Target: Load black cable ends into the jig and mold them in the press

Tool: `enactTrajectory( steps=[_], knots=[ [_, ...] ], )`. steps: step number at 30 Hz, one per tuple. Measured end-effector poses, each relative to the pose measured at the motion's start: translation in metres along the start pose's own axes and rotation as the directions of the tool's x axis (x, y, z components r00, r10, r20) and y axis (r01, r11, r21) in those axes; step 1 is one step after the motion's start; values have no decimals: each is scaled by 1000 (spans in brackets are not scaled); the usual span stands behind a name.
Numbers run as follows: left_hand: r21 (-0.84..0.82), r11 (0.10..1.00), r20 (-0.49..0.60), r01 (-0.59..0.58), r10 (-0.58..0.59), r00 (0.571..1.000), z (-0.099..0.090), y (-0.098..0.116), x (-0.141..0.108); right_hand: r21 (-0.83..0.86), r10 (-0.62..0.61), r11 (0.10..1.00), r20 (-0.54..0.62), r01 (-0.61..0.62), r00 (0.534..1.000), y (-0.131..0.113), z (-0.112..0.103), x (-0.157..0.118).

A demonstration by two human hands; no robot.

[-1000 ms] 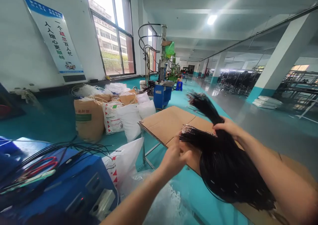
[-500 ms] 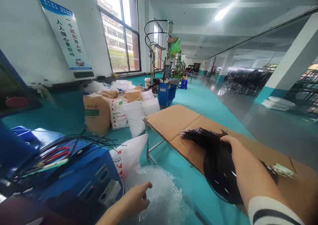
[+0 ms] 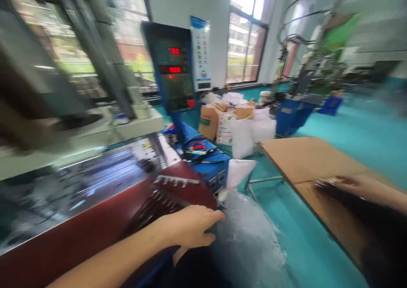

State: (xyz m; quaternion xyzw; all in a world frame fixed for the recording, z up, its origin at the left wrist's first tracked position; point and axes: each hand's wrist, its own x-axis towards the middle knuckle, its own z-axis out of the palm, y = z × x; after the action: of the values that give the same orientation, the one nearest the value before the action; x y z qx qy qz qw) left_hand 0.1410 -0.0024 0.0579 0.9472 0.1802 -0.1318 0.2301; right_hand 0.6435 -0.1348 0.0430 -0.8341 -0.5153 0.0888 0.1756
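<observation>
Over the front edge of the red-brown machine table, my left hand [image 3: 193,226] is held with thumb and fingers apart and nothing in it. Under and behind its wrist lie dark cables [image 3: 155,205] with small metal tips, beside a metal strip with pegs [image 3: 178,180]. On the right, my right hand [image 3: 359,186] rests on a thick bundle of black cables [image 3: 349,209], its fingers curled over the top and blurred. The bundle lies on a cardboard-covered table [image 3: 305,159], silvery cable ends pointing left.
A press machine [image 3: 127,127] fills the left, with a lit control panel [image 3: 173,67]. Red-handled scissors [image 3: 197,146] and cables lie on a blue cabinet [image 3: 206,167]. A clear plastic bag [image 3: 248,237] stands between the tables; filled sacks [image 3: 243,131] stand behind.
My view has swung left, bringing the press and control panel in. My left hand is now by the red-brown table's edge; my right hand stays at the cable bundle.
</observation>
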Motion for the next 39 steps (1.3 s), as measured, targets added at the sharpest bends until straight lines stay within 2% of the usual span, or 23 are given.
enactTrajectory(
  steps=[2, 4, 5, 7, 8, 9, 10, 11, 13, 16, 17, 18, 20, 22, 26, 28, 29, 31, 33, 34, 36, 39],
  knots=[
    [-46, 997, -30, 69, -70, 997, -3, -10, -45, 42, -135, 991, 206, 129, 969, -61, 42, 17],
    [-113, 982, -83, 151, -161, 983, 1, -20, -92, 69, -307, 951, 347, 302, 886, -138, 87, 18],
    [-151, 969, -109, 194, -211, 971, 7, -25, -115, 79, -392, 915, 405, 396, 826, -180, 108, 13],
    [-228, 931, -150, 286, -324, 934, 24, -33, -158, 147, -587, 775, 528, 614, 614, -262, 144, -4],
    [-264, 904, -162, 338, -387, 908, 35, -38, -178, 153, -673, 679, 519, 718, 527, -300, 159, -14],
    [-295, 873, -175, 390, -450, 876, 46, -43, -197, 109, -696, 623, 530, 774, 485, -334, 172, -23],
    [-317, 841, -192, 438, -509, 839, 58, -48, -213, 41, -694, 582, 545, 812, 470, -363, 183, -30],
    [-330, 810, -214, 485, -565, 797, 71, -53, -228, -26, -689, 553, 547, 833, 475, -386, 194, -36],
    [-328, 739, -262, 589, -670, 695, 95, -67, -251, -158, -649, 532, 555, 832, 520, -419, 212, -43],
    [-292, 630, -331, 719, -772, 542, 126, -90, -268, -258, -574, 536, 586, 804, 572, -438, 232, -44],
    [-278, 613, -362, 740, -780, 510, 135, -98, -269, -270, -550, 544, 601, 795, 580, -439, 236, -44],
    [-262, 613, -394, 746, -773, 497, 141, -104, -267, -273, -534, 551, 611, 789, 585, -439, 239, -43],
    [-221, 640, -448, 736, -737, 506, 150, -115, -258, -262, -519, 570, 620, 779, 589, -439, 239, -41],
    [-178, 673, -479, 718, -697, 534, 150, -120, -245, -239, -510, 598, 623, 765, 593, -440, 235, -39],
    [-138, 740, -515, 659, -622, 590, 139, -119, -224, -152, -514, 649, 635, 746, 576, -448, 225, -31],
    [-137, 773, -532, 619, -584, 612, 131, -116, -217, -58, -527, 705, 625, 707, 576, -450, 226, -25],
    [-136, 788, -550, 600, -564, 616, 127, -113, -213, 11, -513, 758, 627, 652, 586, -449, 229, -22],
    [-139, 818, -598, 558, -518, 611, 117, -107, -201, 167, -436, 877, 672, 451, 598, -443, 236, -17],
    [-131, 856, -636, 500, -459, 620, 104, -101, -180, 319, -379, 925, 733, 206, 565, -435, 245, -16],
    [-114, 877, -644, 467, -423, 637, 98, -99, -165, 396, -388, 912, 744, 109, 543, -431, 248, -17],
    [-62, 904, -649, 423, -359, 671, 86, -97, -131, 550, -463, 835, 713, -10, 526, -422, 254, -20],
    [-1, 885, -667, 465, -347, 659, 75, -100, -82, 697, -550, 709, 641, -107, 536, -415, 258, -27]
  ],
)
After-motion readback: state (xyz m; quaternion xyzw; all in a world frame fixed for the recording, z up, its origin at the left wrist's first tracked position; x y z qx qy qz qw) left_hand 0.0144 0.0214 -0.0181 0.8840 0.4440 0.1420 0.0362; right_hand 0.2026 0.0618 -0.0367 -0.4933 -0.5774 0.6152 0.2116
